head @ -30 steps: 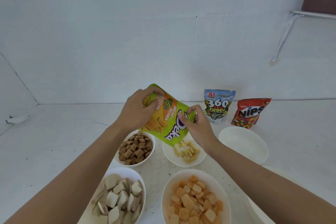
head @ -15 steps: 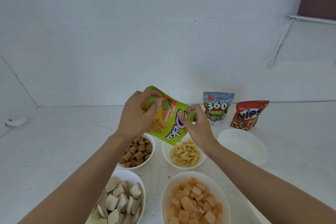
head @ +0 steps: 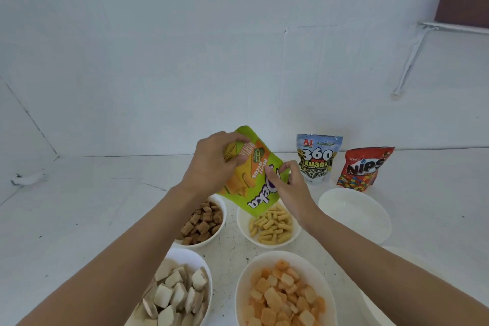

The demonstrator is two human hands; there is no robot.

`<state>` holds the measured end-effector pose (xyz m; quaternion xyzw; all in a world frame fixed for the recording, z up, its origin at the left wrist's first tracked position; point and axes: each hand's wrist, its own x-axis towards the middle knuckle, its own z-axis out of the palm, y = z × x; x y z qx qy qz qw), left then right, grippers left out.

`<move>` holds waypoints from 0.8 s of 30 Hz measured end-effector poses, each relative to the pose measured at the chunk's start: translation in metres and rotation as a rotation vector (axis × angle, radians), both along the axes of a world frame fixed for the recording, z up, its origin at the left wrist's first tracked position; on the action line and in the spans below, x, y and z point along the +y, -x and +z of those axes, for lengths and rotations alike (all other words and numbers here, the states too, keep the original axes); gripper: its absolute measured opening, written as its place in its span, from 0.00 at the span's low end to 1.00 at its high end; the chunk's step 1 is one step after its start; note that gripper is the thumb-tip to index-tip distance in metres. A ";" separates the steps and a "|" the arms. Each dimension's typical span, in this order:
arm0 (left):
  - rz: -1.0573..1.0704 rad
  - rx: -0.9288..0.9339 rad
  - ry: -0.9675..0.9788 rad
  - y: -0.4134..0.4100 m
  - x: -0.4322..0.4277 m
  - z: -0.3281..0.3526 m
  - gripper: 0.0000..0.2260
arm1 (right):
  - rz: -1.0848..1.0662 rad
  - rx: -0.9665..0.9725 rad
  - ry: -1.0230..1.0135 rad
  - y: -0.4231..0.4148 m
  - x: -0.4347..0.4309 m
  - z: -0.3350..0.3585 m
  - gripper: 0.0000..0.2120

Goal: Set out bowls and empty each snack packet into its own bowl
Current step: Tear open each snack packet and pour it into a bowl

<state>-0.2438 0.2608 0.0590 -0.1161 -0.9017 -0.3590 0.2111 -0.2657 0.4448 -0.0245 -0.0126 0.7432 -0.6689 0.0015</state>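
Note:
I hold a green Deka snack packet [head: 258, 185] upside down over a white bowl [head: 242, 222] that contains yellow stick snacks [head: 270, 226]. My left hand [head: 214, 164] grips the packet's upper end, and my right hand [head: 291, 188] pinches its right edge. An empty white bowl [head: 354, 213] sits to the right. Behind it stand two sealed packets: a 360 Kuaci packet [head: 317, 157] and a red Nips packet [head: 363, 168].
Three filled bowls lie close by: brown squares [head: 203, 222], pale chunks [head: 174, 296] at the lower left, orange crackers [head: 283, 296] at the lower middle. Another white bowl's rim [head: 375, 309] shows under my right forearm. A white wall rises behind the white counter.
More yellow sticks have dropped from the packet into the bowl, which has filled up. Both hands have kept their hold on the packet, lowering it slightly.

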 end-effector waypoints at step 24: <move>-0.099 0.018 0.138 0.003 0.000 0.006 0.17 | 0.039 -0.082 -0.001 -0.003 0.001 -0.001 0.23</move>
